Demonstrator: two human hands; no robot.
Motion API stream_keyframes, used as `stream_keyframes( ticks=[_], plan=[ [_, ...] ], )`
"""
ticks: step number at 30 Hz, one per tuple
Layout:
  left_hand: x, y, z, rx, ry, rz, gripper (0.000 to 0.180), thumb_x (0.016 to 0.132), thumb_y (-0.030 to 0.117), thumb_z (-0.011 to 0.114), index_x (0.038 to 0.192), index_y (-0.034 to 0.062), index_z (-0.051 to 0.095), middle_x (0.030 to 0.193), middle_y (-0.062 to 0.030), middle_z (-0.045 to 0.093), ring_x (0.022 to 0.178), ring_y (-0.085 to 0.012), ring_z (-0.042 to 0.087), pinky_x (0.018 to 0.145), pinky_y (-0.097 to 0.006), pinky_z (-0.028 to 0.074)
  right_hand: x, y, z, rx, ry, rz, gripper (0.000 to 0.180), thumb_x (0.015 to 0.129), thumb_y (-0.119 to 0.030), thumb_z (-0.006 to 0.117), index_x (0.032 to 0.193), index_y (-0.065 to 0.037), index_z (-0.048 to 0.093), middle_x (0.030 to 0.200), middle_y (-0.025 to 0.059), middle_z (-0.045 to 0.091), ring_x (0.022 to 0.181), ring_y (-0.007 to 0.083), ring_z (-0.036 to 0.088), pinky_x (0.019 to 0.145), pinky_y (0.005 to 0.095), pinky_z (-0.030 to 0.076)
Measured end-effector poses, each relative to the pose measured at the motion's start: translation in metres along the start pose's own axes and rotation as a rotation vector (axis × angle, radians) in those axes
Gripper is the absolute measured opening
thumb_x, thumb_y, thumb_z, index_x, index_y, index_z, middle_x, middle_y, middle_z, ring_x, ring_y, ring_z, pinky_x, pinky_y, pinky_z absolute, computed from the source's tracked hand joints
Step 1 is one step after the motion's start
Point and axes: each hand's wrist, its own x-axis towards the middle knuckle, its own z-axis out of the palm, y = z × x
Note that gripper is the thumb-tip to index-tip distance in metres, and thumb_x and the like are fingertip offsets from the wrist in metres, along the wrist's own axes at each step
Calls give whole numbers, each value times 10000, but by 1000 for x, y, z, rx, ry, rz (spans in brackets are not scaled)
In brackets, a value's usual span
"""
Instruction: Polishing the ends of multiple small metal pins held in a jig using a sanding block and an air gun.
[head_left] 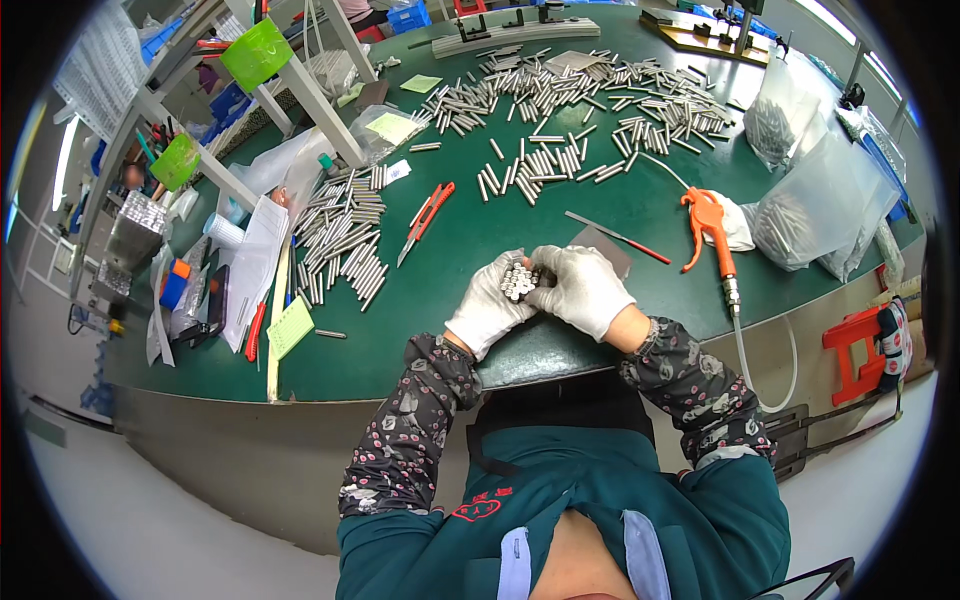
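Both my hands wear white gloves and meet above the near edge of the green table. A bundle of short metal pins [518,282] stands between them, its round ends facing up. My left hand [490,303] wraps the bundle from the left. From the right, my right hand [582,290] closes on the same pins, its fingertips at their side. Just beyond my right hand lie a thin file with a red handle [640,247] and a flat grey plate [603,248]. An orange-handled utility knife [428,220] rests beyond my left hand.
Loose pins cover the far table [560,90], with another pile [340,235] at the left. An orange air gun [710,232] with a hose lies right, near plastic bags of pins [800,215]. Papers [250,260] and a red-handled knife [257,332] lie left.
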Motion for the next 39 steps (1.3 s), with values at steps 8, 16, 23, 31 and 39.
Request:
stream_keyframes(
  ticks=[8,16,23,31,39],
  plan=[
    [-1,-2,2,-115,-8,-16,516,641,8,741,1085,65,485,966,-1,557,879,-91,544,793,-237,468,-3,4,-3,45,-17,-29,260,643,-207,655,858,-66,622,668,107,611,680,292,594,644,393,460],
    [0,-1,1,14,0,-8,465,644,14,736,1044,73,504,954,15,560,864,-81,536,789,-228,455,-2,5,-8,22,-24,-7,191,649,-177,638,810,-76,612,669,91,614,683,281,591,638,390,453],
    [-1,6,-1,-72,-29,-33,535,608,10,750,1073,58,490,941,2,565,851,-87,549,779,-234,474,-2,6,-1,22,11,-41,186,657,-181,644,799,-66,607,688,94,621,699,296,587,666,396,450],
    [0,10,3,-152,3,-34,541,609,1,754,1076,47,484,915,7,558,822,-86,547,769,-231,476,-3,4,-9,34,-10,-67,178,676,-174,635,811,-63,602,686,97,621,685,285,588,657,391,450],
    [-4,18,3,-202,15,-203,540,645,-106,670,1113,46,447,892,-19,556,805,-97,558,751,-232,483,-16,7,-35,-504,161,6,434,678,-304,635,1040,-74,570,998,140,568,951,278,516,820,384,364]
  ],
)
